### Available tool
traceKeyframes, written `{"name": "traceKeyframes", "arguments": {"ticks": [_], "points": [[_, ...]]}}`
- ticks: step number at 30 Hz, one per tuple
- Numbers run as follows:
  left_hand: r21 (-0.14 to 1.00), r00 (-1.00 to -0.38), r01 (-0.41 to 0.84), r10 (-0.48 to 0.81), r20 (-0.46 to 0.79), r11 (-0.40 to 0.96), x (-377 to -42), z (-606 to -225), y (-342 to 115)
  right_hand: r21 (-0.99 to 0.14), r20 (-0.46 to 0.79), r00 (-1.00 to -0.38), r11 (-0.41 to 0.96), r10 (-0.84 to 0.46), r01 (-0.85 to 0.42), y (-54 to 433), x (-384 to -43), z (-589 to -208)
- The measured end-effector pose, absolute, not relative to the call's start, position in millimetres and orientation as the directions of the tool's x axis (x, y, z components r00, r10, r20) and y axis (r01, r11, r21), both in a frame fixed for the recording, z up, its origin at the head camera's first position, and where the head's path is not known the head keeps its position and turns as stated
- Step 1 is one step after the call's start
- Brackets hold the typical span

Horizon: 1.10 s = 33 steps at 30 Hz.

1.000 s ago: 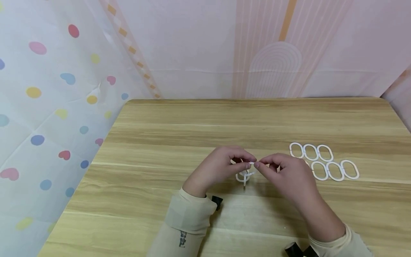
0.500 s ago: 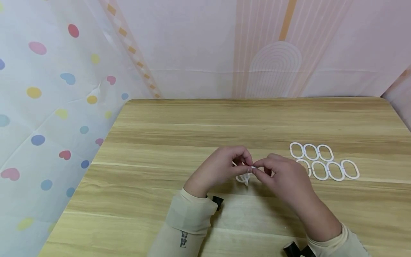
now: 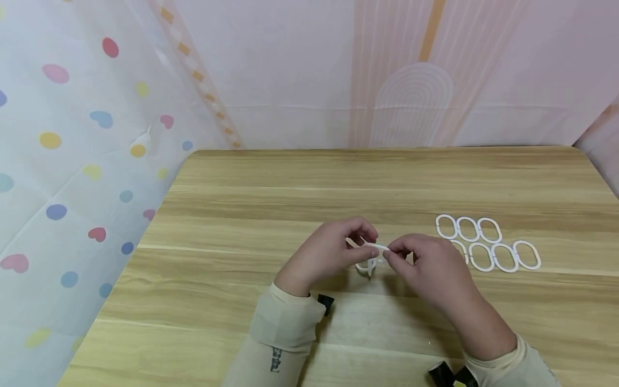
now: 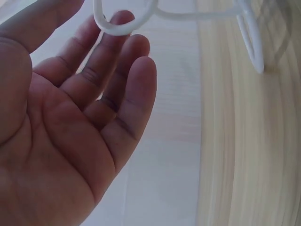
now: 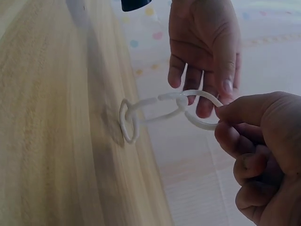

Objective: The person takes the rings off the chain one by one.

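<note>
Three white oval plastic links hang joined in a short chain between the hands. My right hand (image 3: 437, 271) pinches the top link (image 5: 204, 95) between thumb and forefinger. Its split shows beside the middle link (image 5: 169, 114), which passes through it. The lowest link (image 5: 122, 118) is down by the table; whether it touches is unclear. My left hand (image 3: 326, 250) is just left of the chain, palm up with fingers loosely bent. In the left wrist view the top link (image 4: 117, 31) lies against or just before its fingertips, and the thumb tip is out of frame.
Several loose white links lie right of the hands in two rows, a back row (image 3: 479, 232) and a front row (image 3: 517, 260). The wooden table (image 3: 242, 183) ends at a patterned cloth backdrop (image 3: 290, 70). Black wrist-worn devices (image 3: 441, 373) sit below the hands.
Half a second ago the fingertips of both hands met at the link. Now they are apart, the left fingers have loosened, and more of the top link shows between them.
</note>
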<state>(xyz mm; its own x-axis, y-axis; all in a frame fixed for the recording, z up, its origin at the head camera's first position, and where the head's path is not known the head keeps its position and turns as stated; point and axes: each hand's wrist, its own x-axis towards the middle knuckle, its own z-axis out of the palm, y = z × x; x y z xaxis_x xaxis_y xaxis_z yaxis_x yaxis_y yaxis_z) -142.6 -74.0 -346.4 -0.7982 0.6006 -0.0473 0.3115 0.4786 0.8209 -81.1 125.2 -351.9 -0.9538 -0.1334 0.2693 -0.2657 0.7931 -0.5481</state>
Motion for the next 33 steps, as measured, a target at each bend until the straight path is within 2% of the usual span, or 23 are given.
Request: {"name": "traceKeyframes", "arguments": {"ticks": [3,10,17,24,33], "points": [[0.828,-0.823,0.258,0.562,-0.081,0.498,-142.8,-346.3,-76.3,-0.559,0.28,-0.956,0.794,-0.093,-0.241,126.7,-81.6,-350.6],[0.864,-0.852,0.159,0.509,-0.124,0.477,-143.4,-346.5,-78.4,-0.584,0.381,-0.924,0.766,-0.033,-0.268,127.3,-82.5,-352.8],[0.855,-0.855,0.184,0.508,-0.103,0.484,-144.9,-346.3,-76.1,-0.603,0.459,-0.888,0.738,0.008,-0.305,124.7,-81.2,-353.0],[0.851,-0.847,0.227,0.527,-0.066,0.473,-145.1,-347.4,-75.3,-0.674,0.471,-0.879,0.673,0.075,-0.304,122.1,-79.2,-352.6],[0.817,-0.839,0.276,0.542,-0.052,0.506,-144.4,-347.5,-72.0,-0.69,0.49,-0.87,0.636,0.06,-0.345,118.8,-78.4,-353.8]]}}
